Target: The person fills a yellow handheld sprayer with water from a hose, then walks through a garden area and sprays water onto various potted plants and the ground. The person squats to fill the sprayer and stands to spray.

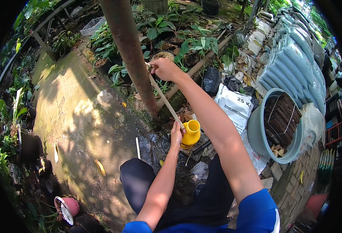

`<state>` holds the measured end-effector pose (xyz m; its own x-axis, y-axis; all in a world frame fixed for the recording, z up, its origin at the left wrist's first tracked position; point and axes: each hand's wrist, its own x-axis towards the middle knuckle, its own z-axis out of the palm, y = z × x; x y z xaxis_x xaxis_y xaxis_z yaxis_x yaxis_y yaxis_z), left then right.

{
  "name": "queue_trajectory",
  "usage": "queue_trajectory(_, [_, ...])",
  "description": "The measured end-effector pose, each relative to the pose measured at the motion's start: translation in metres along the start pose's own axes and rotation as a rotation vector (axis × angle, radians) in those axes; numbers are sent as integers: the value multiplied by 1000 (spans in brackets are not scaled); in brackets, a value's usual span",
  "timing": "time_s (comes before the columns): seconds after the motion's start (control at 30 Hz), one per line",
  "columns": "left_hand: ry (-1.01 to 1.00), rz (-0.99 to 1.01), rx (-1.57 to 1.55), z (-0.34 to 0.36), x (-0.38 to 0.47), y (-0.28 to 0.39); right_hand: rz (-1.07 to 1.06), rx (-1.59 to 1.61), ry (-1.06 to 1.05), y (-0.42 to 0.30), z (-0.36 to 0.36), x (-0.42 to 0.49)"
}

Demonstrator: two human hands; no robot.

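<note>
A pale wooden stick (pixel 165 101) runs at a slant between my hands, beside a rusty brown metal pole (pixel 130 49). My left hand (pixel 176 136) grips the stick's lower end, fingers wrapped around it. Beside that hand stands a glossy yellow vase-shaped container (pixel 192 135) with a round open mouth. My right hand (pixel 165 69) is closed at the stick's upper end, close against the pole. A small pale loop or knot shows by its fingertips, too small to tell apart from the stick.
Potted leafy plants (pixel 153 32) grow behind a low pipe (pixel 208 56). On the right are a white printed sack (pixel 235 104), a grey tub (pixel 255 137) holding dark brown blocks (pixel 281 119), and stacked filled bags (pixel 293 64). A pink pot (pixel 70 205) lies tipped at lower left.
</note>
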<state>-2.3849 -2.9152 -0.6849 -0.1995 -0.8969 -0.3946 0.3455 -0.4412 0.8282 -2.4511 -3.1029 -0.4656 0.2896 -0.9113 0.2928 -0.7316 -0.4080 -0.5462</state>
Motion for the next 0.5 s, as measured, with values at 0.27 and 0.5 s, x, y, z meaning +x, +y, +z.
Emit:
queue_trajectory(0.27, [164, 22, 221, -21, 35, -35, 282, 684, 517, 99, 31, -164])
queue_trajectory(0.5, [772, 190, 272, -27, 48, -22, 1911, 410, 749, 127, 169, -355])
